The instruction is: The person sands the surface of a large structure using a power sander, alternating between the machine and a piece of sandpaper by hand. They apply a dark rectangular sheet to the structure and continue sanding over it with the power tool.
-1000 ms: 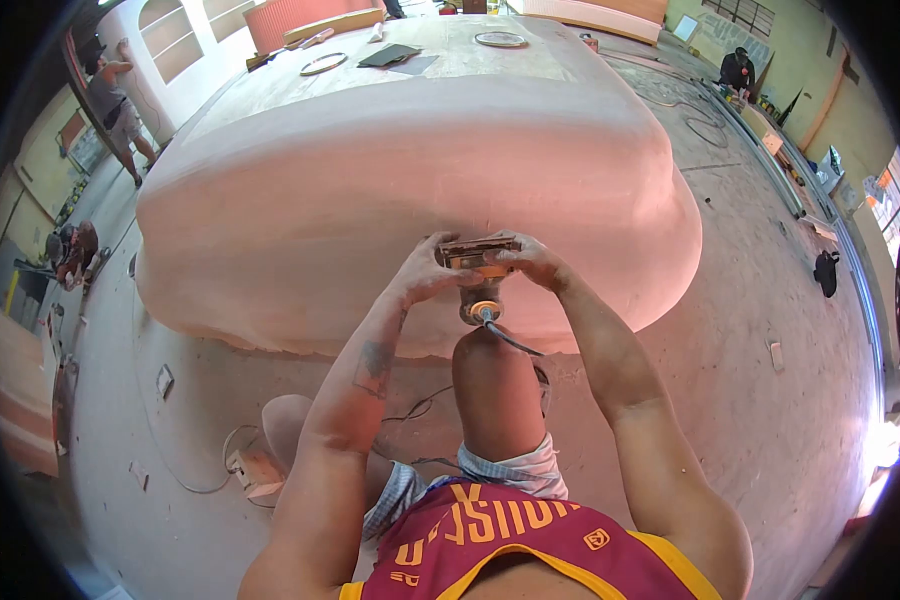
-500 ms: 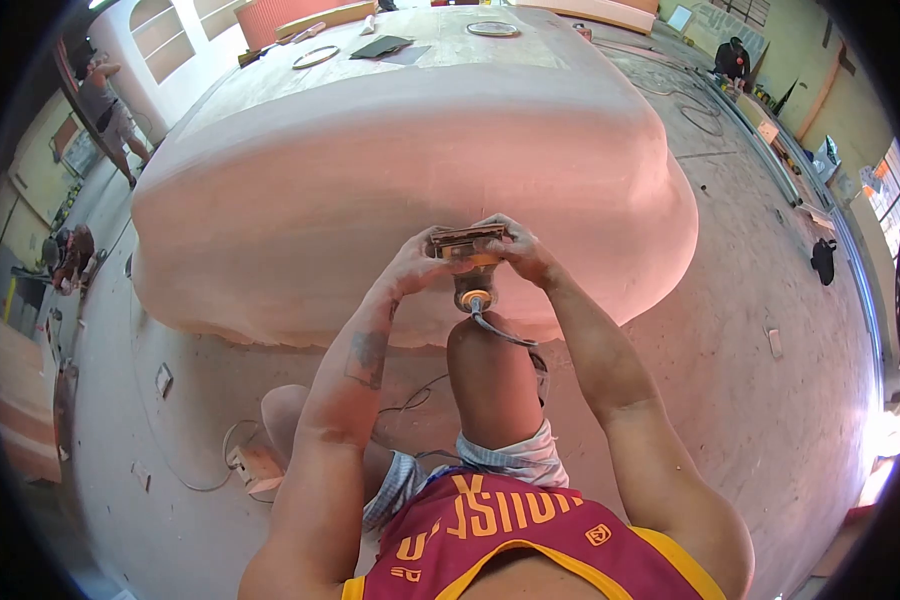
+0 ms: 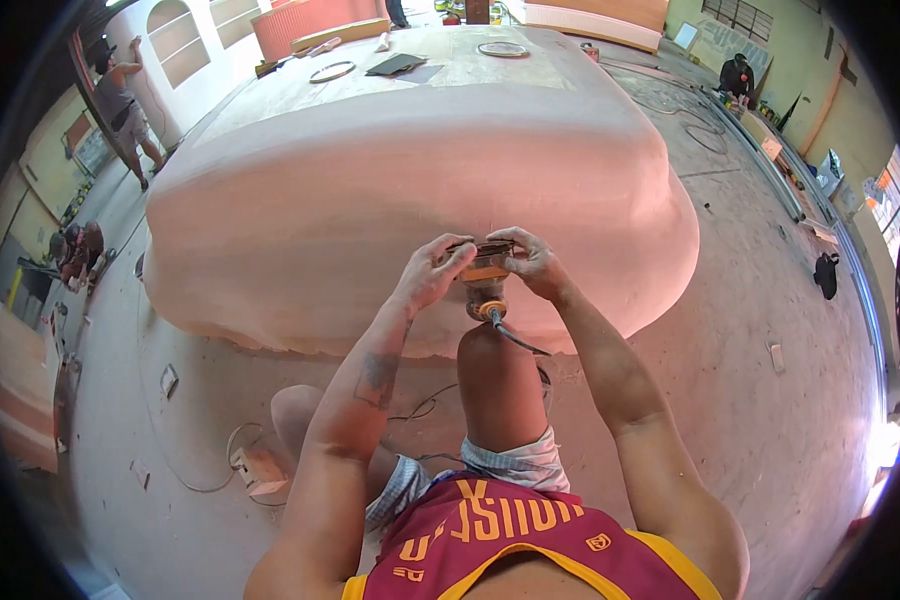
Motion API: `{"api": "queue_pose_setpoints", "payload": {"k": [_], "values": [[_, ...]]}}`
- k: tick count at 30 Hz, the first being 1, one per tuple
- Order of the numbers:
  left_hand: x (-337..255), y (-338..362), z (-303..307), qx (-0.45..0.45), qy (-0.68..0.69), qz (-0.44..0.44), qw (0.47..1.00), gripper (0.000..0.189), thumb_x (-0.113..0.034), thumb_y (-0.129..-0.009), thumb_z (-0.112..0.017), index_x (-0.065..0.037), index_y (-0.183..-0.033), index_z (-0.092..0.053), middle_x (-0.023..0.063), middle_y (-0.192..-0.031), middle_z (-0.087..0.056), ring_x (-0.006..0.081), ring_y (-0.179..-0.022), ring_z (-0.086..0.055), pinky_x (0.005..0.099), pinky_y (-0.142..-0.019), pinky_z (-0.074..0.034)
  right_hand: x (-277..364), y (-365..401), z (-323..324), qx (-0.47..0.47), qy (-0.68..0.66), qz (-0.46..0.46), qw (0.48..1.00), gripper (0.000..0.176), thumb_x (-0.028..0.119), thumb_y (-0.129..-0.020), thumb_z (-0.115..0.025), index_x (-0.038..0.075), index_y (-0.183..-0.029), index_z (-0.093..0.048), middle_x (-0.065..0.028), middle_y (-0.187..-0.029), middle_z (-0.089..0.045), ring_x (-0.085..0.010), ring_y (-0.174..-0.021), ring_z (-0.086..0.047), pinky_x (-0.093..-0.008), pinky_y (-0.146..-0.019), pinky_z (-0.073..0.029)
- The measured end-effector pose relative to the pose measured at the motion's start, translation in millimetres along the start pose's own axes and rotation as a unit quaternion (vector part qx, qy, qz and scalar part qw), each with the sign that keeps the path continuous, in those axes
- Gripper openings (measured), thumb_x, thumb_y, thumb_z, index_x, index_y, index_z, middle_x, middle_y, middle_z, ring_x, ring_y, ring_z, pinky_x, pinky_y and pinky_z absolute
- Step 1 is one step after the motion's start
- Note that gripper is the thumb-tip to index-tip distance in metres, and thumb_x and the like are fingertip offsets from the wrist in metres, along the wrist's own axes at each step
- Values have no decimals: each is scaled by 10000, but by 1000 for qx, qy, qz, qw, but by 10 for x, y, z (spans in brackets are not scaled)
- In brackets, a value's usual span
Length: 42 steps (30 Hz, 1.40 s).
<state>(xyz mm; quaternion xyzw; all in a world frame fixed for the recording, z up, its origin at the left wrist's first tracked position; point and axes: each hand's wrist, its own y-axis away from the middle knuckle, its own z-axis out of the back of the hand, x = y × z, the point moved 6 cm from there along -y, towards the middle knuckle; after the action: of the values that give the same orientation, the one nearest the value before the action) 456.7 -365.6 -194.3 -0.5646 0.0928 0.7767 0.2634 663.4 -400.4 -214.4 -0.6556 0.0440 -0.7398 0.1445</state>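
Both hands grip a small orange power sander (image 3: 485, 268) pressed against the curved pink side of a large moulded hull-like form (image 3: 390, 190). My left hand (image 3: 428, 275) clasps the sander's left side, fingers curled over its top. My right hand (image 3: 532, 265) holds the right side. The sander's cable (image 3: 518, 340) runs down from its rear past my raised knee (image 3: 495, 345). The sanding pad is hidden against the form.
On top of the form lie round discs (image 3: 502, 48), a ring (image 3: 331, 71) and dark sheets (image 3: 395, 64). A cord and a small block (image 3: 255, 470) lie on the dusty floor at left. People stand or crouch at far left (image 3: 120, 105) and back right (image 3: 737, 72).
The sander and both hands moved up the form's side, then came back down and slightly right to about where they began.
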Motion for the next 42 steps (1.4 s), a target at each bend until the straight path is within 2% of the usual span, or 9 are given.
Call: {"api": "queue_pose_setpoints", "payload": {"k": [4, 8, 13, 16, 20, 23, 25, 31, 42], "values": [[15, -30, -47, -11, 37, 8, 999, 413, -414, -1096, -582, -56, -1249, -720, 7, -1060, -708, 109, -978, -577, 291, -856, -478, 113, 36, 40, -10, 9, -31, 999, 399, 335, -1037, -693, 38, -1303, -680, -53, -1156, -709, -153, -1052, -635, -328, -904, -514], [102, -71, -51, 0, 31, -14, 999, 386, -383, -1098, -591, -65, -1277, -715, 18, -1098, -724, 118, -1005, -601, 303, -888, -494, 176, 16, 74, -28, 20, -65, 997, 489, 457, -1062, -638, 17, -1266, -702, -46, -1082, -715, -134, -973, -624, -297, -832, -502], [-90, 41, -9, -8, -7, -30, 999, 374, -348, -1087, -619, -52, -1295, -713, 67, -1166, -747, 147, -1083, -642, 335, -944, -517, 110, 4, 40, -28, 4, -45, 999, 455, 427, -1050, -669, 23, -1252, -720, -37, -1044, -725, -112, -947, -613, -284, -810, -497], [-221, -3, 56, -62, -175, -168, 968, 366, -335, -1077, -636, -39, -1274, -723, 104, -1192, -747, 167, -1096, -665, 341, -950, -526, 179, 4, 74, -20, 46, -47, 998, 392, 364, -1027, -710, 40, -1247, -732, -43, -1070, -741, -118, -946, -635, -295, -814, -518], [-253, -39, 46, -17, -104, -100, 989, 364, -324, -1064, -656, -29, -1265, -728, 123, -1147, -760, 194, -1045, -697, 343, -926, -542, 268, -73, 115, -28, 131, 40, 990, 302, 263, -987, -754, 55, -1207, -760, -56, -1109, -762, -142, -959, -672, -316, -827, -546], [-202, -22, 15, -18, -85, -64, 994, 367, -317, -1057, -665, -32, -1281, -724, 124, -1101, -772, 203, -1000, -711, 345, -910, -550, 344, -85, 24, -13, 120, -13, 993, 275, 224, -981, -748, 52, -1193, -771, -67, -1118, -766, -161, -983, -684, -328, -857, -553], [-140, -36, 11, -13, -69, -55, 996, 371, -314, -1052, -672, -32, -1286, -723, 128, -1088, -779, 206, -981, -718, 349, -901, -556, 367, -78, 31, -6, 131, 27, 991, 272, 213, -990, -738, 60, -1212, -768, -73, -1119, -765, -168, -1008, -687, -333, -885, -555], [-242, 18, 23, -45, -137, -139, 980, 353, -292, -1049, -668, -34, -1282, -724, 148, -1147, -777, 241, -1019, -742, 360, -895, -571, 351, -31, 3, -19, 74, 10, 997, 274, 190, -1001, -723, 46, -1230, -761, -74, -1152, -764, -170, -1083, -686, -340, -958, -548], [-197, 32, 6, -63, -141, -155, 976, 321, -239, -1029, -697, -42, -1281, -728, 141, -1152, -778, 244, -1004, -750, 358, -902, -572, 198, -17, -26, -45, 48, 44, 997, 239, 84, -972, -739, 25, -1202, -766, -77, -1191, -753, -181, -1128, -683, -346, -1009, -541]]}}
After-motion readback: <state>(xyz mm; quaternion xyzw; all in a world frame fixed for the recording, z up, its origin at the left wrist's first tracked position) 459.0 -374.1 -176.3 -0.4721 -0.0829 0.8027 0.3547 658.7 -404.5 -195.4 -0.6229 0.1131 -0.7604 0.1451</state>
